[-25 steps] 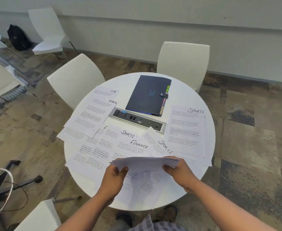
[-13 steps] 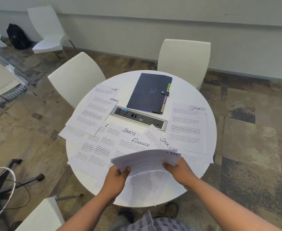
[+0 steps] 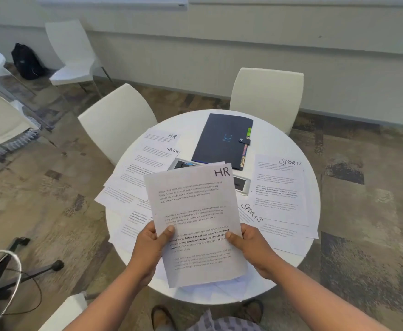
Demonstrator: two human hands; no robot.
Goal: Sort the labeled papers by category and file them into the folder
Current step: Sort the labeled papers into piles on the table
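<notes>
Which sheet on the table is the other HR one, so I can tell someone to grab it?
Start at the round white table and find the dark folder at its far side. Left of the folder, by the table's far-left edge, lies a sheet marked HR, partly covered by one marked SPORTS. It is the only HR label lying on the table.

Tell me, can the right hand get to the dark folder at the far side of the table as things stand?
Probably not yet. The right hand and left hand both grip the HR sheet, which is raised between the person and the closed folder. Nothing lies on the folder, so freeing that hand should open the way.
</notes>
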